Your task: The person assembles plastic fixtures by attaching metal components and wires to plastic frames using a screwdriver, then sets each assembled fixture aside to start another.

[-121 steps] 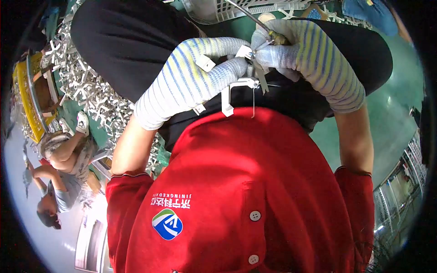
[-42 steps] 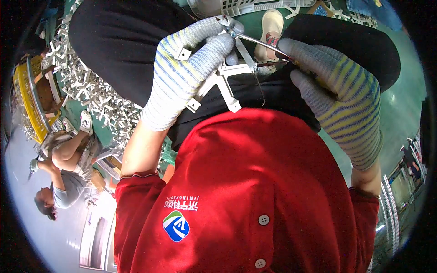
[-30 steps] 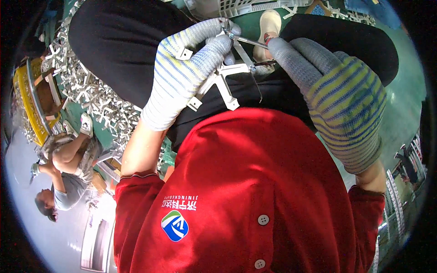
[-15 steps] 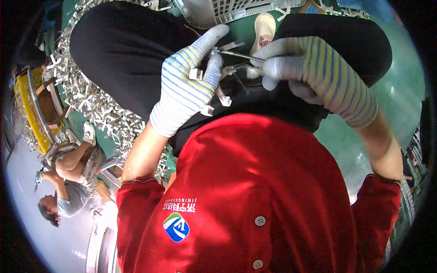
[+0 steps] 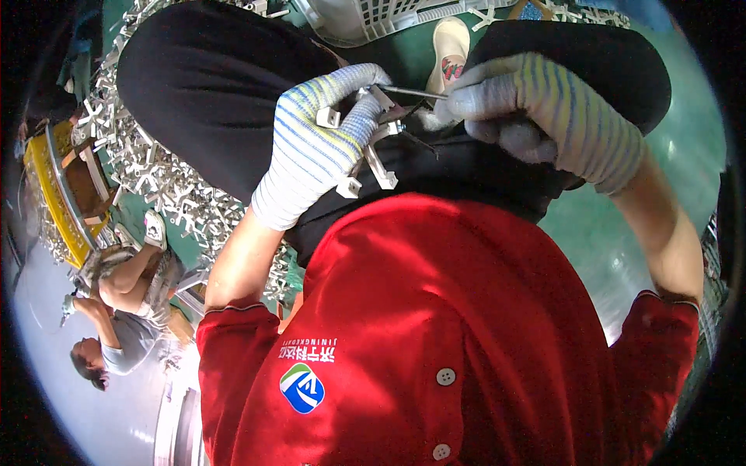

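Note:
My left hand (image 5: 311,151), in a striped knit glove, is closed around a silver cast-metal part (image 5: 376,165) with several square-ended arms. Some of its arms stick out between and below the fingers; the middle is partly hidden. Pinched in the fingertips of my gloved right hand (image 5: 548,116) is a thin metal rod (image 5: 416,92), like a slim tool. Its far tip meets the metal part near my left thumb and index finger. The rod's other end is hidden in the right glove. Both hands are above my lap.
A large heap of similar metal parts (image 5: 155,167) lies on the green floor beyond my left leg. A white plastic basket (image 5: 342,29) stands ahead. At far left, another person (image 5: 128,326) sits low near a yellow bin (image 5: 58,194) of parts.
My right hand has shifted slightly, and the rod now lies at a flatter angle against the part. My left thumb has come down lower, toward the rod's tip.

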{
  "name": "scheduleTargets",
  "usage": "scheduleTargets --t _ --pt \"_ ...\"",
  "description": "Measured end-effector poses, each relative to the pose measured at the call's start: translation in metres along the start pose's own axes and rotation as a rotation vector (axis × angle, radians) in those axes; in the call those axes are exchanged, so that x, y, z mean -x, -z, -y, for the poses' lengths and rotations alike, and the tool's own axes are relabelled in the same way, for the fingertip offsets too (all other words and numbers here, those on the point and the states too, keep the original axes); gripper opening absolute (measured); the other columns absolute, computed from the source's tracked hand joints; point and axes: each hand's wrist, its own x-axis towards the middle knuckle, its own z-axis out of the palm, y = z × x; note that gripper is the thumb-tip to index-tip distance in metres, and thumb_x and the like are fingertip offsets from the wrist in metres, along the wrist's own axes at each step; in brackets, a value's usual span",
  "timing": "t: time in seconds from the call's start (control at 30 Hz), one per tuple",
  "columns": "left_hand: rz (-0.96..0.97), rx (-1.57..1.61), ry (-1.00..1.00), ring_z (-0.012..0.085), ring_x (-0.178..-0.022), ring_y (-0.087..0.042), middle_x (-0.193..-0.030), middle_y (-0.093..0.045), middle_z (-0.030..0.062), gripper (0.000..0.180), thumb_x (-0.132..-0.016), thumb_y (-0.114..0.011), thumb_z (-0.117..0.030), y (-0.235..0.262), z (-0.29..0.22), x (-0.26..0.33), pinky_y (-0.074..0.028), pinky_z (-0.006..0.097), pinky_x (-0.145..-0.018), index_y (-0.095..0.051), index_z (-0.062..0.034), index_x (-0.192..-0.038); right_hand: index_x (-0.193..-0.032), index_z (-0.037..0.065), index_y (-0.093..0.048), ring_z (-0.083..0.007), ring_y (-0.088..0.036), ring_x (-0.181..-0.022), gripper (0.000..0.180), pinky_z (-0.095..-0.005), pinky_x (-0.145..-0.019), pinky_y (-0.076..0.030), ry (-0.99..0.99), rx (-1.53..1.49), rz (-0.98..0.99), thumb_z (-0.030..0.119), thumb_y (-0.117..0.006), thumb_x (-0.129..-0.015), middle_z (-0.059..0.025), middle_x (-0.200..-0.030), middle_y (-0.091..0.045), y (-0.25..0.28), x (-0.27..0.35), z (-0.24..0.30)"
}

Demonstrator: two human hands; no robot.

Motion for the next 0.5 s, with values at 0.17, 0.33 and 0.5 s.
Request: scheduleTargets --t 0.17,0.33,0.5 --pt "-0.024 0.013 0.096 0.0192 -0.08 -0.076 -0.09 -0.079 0.0153 0.02 -0.093 -0.074 -0.008 -0.006 -0.003 0.002 -0.059 0.031 -0.074 -0.077 0.0028 -0.11 -0.111 0.009 -0.075 -0.0075 -0.053 -0.06 0.025 -0.0223 -0.053 -0.039 -0.069 -0.17 0.065 0.029 -0.071 -0.096 -0.0001 -0.082 -0.064 -0.001 0.0 -0.006" --pt "-0.005 0.179 0.206 0.0138 -0.081 -0.074 -0.089 -0.079 0.011 0.022 -0.094 -0.072 -0.006 -0.004 -0.012 -0.001 -0.058 0.029 -0.074 -0.077 0.0031 -0.113 -0.128 0.011 -0.071 -0.019 -0.071 -0.084 0.031 -0.032 -0.071 -0.056 0.76 0.688 -0.386 0.009 -0.063 -0.098 -0.0081 -0.1 -0.071 -0.013 0.003 -0.028" --pt "0.106 0.199 0.212 0.009 -0.079 -0.068 -0.093 -0.078 0.0087 0.032 -0.093 -0.068 0.002 0.003 -0.012 -0.004 -0.055 0.025 -0.074 -0.076 -0.0014 -0.123 -0.127 0.01 -0.071 -0.0264 -0.073 -0.091 0.032 -0.0375 -0.08 -0.059 0.907 1.302 -0.438 0.016 -0.07 -0.096 -0.0109 -0.104 -0.073 -0.018 0.014 -0.036"
